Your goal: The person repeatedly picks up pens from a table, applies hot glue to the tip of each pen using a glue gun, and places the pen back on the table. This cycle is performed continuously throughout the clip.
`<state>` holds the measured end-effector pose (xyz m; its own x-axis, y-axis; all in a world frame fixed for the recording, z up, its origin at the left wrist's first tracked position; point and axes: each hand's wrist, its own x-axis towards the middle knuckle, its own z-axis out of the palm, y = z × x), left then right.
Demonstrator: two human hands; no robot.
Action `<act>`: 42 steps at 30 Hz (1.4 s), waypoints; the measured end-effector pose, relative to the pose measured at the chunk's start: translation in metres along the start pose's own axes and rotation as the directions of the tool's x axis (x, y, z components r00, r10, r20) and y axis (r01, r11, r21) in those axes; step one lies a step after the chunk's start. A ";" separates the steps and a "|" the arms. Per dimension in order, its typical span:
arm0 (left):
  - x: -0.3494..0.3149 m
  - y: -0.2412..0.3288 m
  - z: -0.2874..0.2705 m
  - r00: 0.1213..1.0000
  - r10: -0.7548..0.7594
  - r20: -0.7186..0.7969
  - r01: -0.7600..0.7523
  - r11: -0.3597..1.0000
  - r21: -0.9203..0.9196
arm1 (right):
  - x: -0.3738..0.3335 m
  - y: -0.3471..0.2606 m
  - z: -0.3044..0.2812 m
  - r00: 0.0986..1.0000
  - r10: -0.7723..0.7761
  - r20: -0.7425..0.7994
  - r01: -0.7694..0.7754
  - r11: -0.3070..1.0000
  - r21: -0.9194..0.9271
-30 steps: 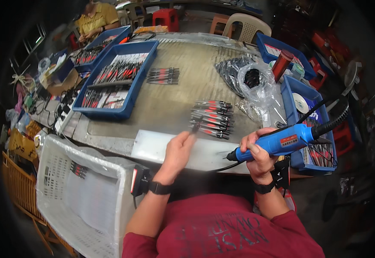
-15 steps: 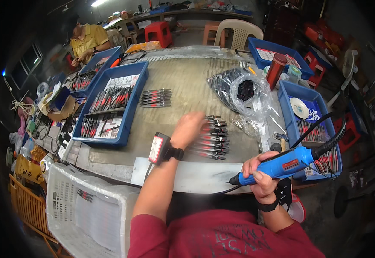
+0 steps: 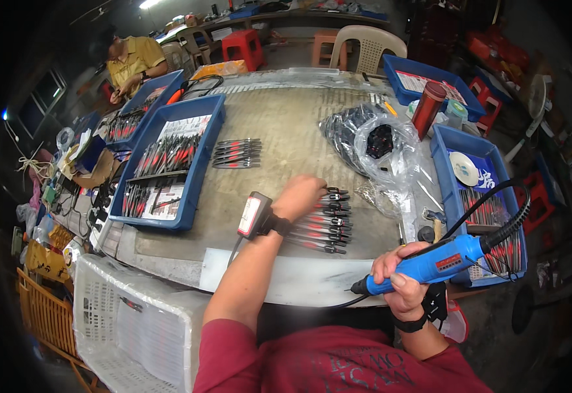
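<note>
Here's the counter (image 3: 279,111), stretching beyond the white board (image 3: 286,278); left of that board, a basket (image 3: 96,295), its near end cut off. Blue trays next: one (image 3: 194,196) beyond the board's left end, another (image 3: 446,170) past its right, partly hidden behind a cord (image 3: 526,203). A clear bag (image 3: 400,167) slumps between. Over the board's right end, the driver (image 3: 423,265), right hand (image 3: 400,281) wrapped round it! Left hand (image 3: 299,196), beyond the board, covers the ends of the pens (image 3: 335,226); fingertips hidden, can't tell whether it's pinching one.
</note>
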<state>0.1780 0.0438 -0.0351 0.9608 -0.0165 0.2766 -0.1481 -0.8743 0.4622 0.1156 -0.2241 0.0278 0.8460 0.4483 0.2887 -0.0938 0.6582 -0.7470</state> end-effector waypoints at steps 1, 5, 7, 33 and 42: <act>0.000 0.000 0.000 1.000 -0.005 0.013 0.005 1.000 -0.003 | 0.000 0.001 0.000 1.000 -0.009 0.004 0.009 1.000 -0.011; 0.001 0.002 0.001 0.998 -0.055 -0.045 0.055 0.998 -0.002 | 0.003 0.001 0.000 1.000 -0.011 0.029 0.010 0.999 0.037; -0.001 -0.009 -0.006 0.981 -0.094 -0.168 0.096 0.995 0.001 | 0.004 0.002 0.000 1.000 -0.006 0.024 0.005 0.999 0.041; -0.055 -0.114 -0.060 0.841 -0.402 -0.362 0.530 0.746 0.403 | 0.011 0.010 -0.001 0.997 -0.014 -0.073 0.008 0.997 -0.080; -0.068 -0.105 -0.060 0.865 -0.330 -0.377 0.494 0.691 0.528 | 0.006 0.009 -0.001 0.998 -0.040 -0.054 0.036 0.997 -0.071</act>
<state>0.1145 0.1661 -0.0517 0.7920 0.4575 0.4043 0.4959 -0.8683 0.0110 0.1201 -0.2159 0.0220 0.8764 0.3882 0.2851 -0.0259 0.6290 -0.7770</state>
